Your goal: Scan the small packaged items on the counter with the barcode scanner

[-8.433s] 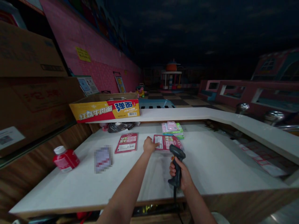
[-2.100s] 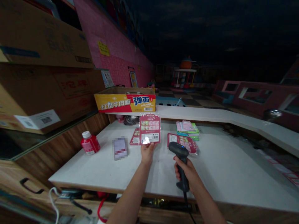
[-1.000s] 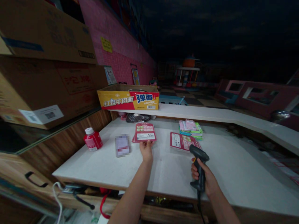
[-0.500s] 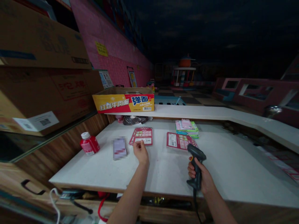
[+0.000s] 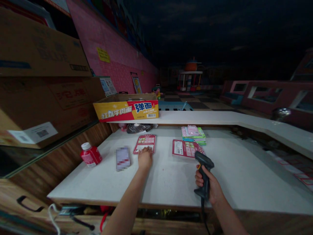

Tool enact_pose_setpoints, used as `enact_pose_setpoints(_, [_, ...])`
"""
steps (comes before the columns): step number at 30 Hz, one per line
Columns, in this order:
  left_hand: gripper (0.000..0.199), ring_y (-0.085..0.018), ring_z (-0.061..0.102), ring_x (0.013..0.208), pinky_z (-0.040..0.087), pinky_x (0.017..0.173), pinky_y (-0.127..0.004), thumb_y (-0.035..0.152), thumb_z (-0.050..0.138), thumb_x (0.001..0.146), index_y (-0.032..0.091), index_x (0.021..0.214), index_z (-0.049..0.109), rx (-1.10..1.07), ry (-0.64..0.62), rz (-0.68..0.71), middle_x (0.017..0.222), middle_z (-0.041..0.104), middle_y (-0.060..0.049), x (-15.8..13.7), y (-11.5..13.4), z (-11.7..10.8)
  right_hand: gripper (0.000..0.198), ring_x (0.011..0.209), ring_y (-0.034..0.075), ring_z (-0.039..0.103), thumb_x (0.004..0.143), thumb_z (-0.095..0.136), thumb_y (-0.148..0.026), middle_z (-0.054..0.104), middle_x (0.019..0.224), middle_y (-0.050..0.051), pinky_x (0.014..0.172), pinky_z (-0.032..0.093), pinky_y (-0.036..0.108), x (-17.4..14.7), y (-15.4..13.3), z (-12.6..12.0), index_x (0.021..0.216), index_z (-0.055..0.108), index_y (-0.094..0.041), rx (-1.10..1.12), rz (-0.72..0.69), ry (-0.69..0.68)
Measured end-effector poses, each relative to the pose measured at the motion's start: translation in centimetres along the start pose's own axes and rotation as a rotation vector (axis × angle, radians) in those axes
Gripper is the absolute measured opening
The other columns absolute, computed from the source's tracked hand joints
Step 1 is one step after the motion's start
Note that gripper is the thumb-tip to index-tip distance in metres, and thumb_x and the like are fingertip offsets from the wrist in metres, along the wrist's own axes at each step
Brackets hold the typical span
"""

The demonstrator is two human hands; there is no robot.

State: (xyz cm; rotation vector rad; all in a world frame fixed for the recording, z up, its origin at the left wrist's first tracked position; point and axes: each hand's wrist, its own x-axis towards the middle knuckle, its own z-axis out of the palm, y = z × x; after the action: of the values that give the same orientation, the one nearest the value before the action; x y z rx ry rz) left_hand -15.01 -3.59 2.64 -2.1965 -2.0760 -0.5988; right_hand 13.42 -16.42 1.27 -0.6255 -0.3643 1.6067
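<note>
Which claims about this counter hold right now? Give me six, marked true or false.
1. The right hand, not the left hand, holds the black barcode scanner. True.
2. The braised beef noodle carton stands on the raised white ledge. True.
3. The left hand is reaching into that carton. False: it is at the near edge of the left red pack.
4. The red bottle stands to the left of the left hand. True.
5. That bottle's cap is off. False: a white cap is on it.
6. The scanner has no cord. False: a black cord runs down from its handle.
</note>
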Motion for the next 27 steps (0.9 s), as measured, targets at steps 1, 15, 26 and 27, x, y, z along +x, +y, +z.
enact_pose_setpoints(1, [0.039, -0.028, 0.049, 0.129, 0.030, 0.112, -0.051, 0.016, 0.042, 0.091, 0.020, 0.122, 0.066, -0.003, 0.016, -0.011, 0.135, 0.059, -0.012, 0.0, -0.2, 0.1, 0.031, 0.042, 0.004, 0.037, 0.072, 0.080, -0.035, 0.048, 0.056, -0.007, 0.037, 0.031, 0.013, 0.0, 0.0, 0.0, 0.086, 0.059, -0.017, 0.001, -0.002, -0.002])
enact_pose_setpoints(15, [0.034, -0.029, 0.051, 0.125, 0.036, 0.108, -0.043, 0.019, 0.048, 0.087, 0.017, 0.113, 0.070, -0.108, 0.151, -0.003, 0.126, 0.064, -0.012, -0.3, -0.3, -0.1, 0.030, 0.043, 0.004, 0.035, 0.072, 0.080, -0.034, 0.046, 0.056, -0.007, 0.037, 0.032, 0.013, -0.1, -0.4, 0.1, 0.084, 0.058, -0.019, 0.012, 0.026, 0.003])
enact_pose_setpoints(26, [0.020, -0.017, 0.068, 0.081, 0.049, 0.077, -0.027, 0.019, 0.058, 0.082, 0.015, 0.099, 0.069, -0.514, -0.073, -0.037, 0.087, 0.073, -0.007, 1.8, 7.8, 1.0, 0.038, 0.042, 0.005, 0.040, 0.065, 0.084, -0.040, 0.049, 0.054, -0.007, 0.038, 0.031, 0.014, 0.2, -0.3, 0.6, 0.085, 0.058, -0.019, -0.061, -0.007, 0.007])
enact_pose_setpoints(27, [0.020, -0.018, 0.068, 0.081, 0.048, 0.076, -0.027, 0.023, 0.061, 0.082, 0.014, 0.099, 0.068, -0.512, -0.088, -0.073, 0.084, 0.072, -0.007, 2.3, 8.8, 1.3, 0.039, 0.042, 0.005, 0.040, 0.065, 0.084, -0.040, 0.050, 0.054, -0.007, 0.038, 0.031, 0.015, 0.3, -0.2, 0.5, 0.085, 0.058, -0.019, -0.065, -0.011, 0.004])
